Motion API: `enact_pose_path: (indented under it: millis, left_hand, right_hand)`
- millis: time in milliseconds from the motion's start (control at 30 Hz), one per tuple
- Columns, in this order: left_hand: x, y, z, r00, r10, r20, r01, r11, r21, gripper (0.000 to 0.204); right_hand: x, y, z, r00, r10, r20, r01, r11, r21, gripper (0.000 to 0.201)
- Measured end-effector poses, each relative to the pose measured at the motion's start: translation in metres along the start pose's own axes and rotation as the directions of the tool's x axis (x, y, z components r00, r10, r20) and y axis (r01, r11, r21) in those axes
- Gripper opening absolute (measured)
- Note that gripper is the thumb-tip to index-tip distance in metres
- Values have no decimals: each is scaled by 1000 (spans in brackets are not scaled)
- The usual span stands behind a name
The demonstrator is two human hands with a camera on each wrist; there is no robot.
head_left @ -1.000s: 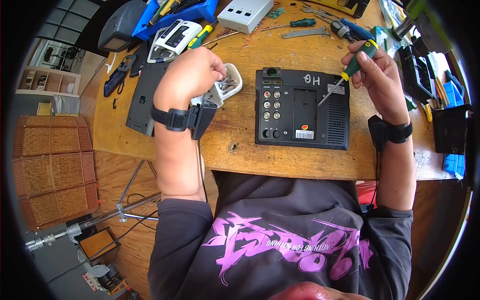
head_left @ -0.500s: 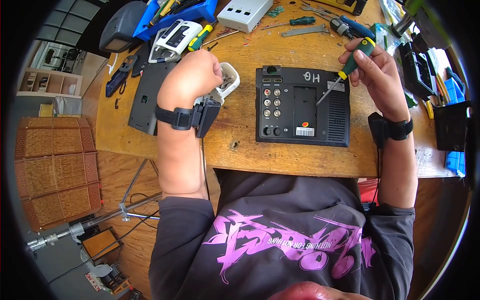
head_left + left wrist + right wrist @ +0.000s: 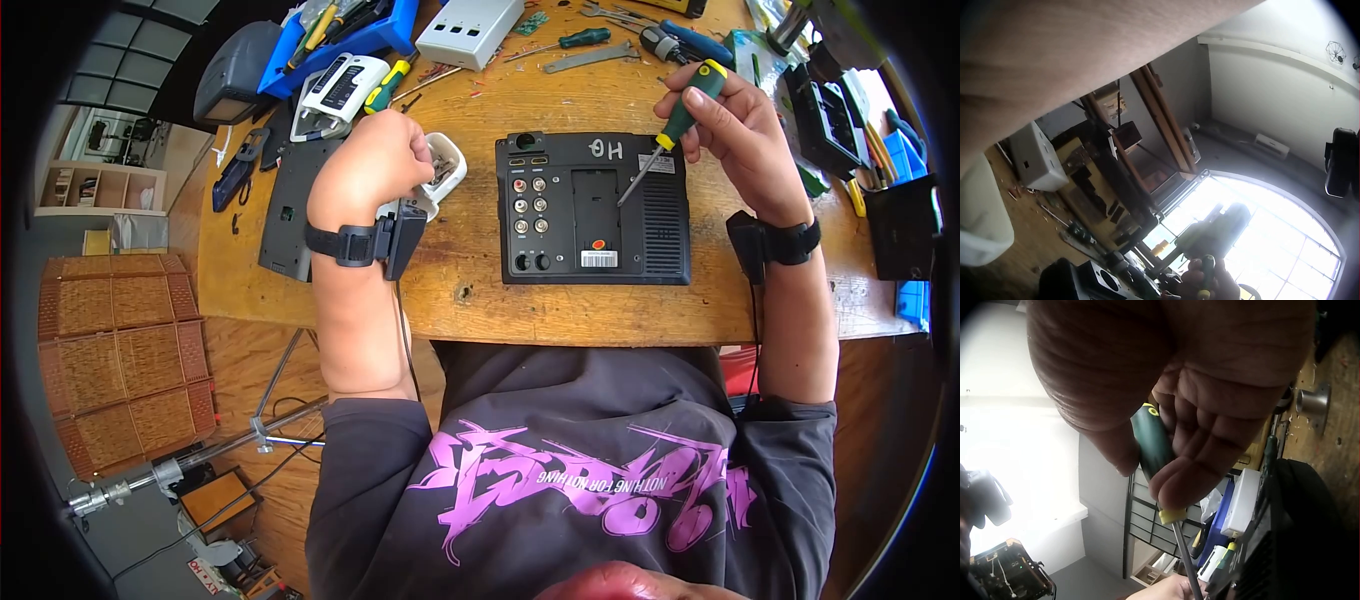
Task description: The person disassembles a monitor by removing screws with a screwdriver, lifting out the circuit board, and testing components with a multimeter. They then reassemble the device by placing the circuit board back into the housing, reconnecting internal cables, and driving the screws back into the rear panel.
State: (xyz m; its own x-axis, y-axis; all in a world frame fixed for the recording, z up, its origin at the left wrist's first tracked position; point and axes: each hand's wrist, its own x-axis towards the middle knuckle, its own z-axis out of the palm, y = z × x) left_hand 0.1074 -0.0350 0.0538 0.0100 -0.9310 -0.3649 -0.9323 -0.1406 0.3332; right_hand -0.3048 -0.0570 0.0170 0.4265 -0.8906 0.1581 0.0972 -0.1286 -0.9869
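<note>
My right hand (image 3: 735, 130) holds a screwdriver (image 3: 680, 118) by its green and yellow handle. Its shaft slants down to the left, the tip over the right edge of the recess in a black device (image 3: 655, 235). That device lies flat, its back up, with round connectors, a barcode label and the letters HQ. My left hand (image 3: 375, 160) is bent at the wrist beside a small white container (image 3: 452, 185) of small metal parts. Its fingers are curled over the container's near side. I cannot tell whether the hidden fingertips pinch anything.
Left of the container a flat black panel (image 3: 290, 215) lies partly under my left arm. At the back stand a white tester (image 3: 340, 90), a white box (image 3: 468, 30) and a blue tray (image 3: 385, 35) of tools. A wrench (image 3: 590, 57) and another screwdriver (image 3: 583, 38) lie behind the device.
My left hand's fingers have drawn in over the container's near side, so less of them shows. My right hand keeps the screwdriver at the same spot on the device. The head view has shifted slightly.
</note>
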Motion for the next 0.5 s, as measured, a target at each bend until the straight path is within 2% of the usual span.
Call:
enact_pose_path:
  millis: [67, 133, 167, 233, 333, 500]
  left_hand:
    - [0, 0, 0, 1000, -8, -4, 8, 1000, 13, 4]
    - [-2, 0, 0, 997, 78, -22, -78, 997, 23, 5]
    - [-2, 2, -1, 997, 78, -23, -78, 997, 24, 5]
    - [-2, 7, -1, 983, 184, -22, -182, 980, 78, 7]
    - [-6, 17, 0, 971, 235, -44, -231, 969, 83, 8]
    - [-5, 13, 7, 971, 228, -75, -222, 972, 79, 11]
  right_hand:
    - [0, 0, 0, 1000, -4, 4, 4, 1000, -6, 44]
    - [0, -1, 1, 1000, 17, -5, -17, 1000, -10, 45]
    - [0, -1, 1, 1000, 16, -5, -16, 1000, -9, 45]
    - [0, -1, 0, 1000, 2, 5, -2, 1000, -6, 46]
    - [-1, -2, 0, 1000, 14, 0, -14, 1000, -13, 47]
    - [-1, -4, 1, 1000, 14, 1, -14, 1000, -18, 46]
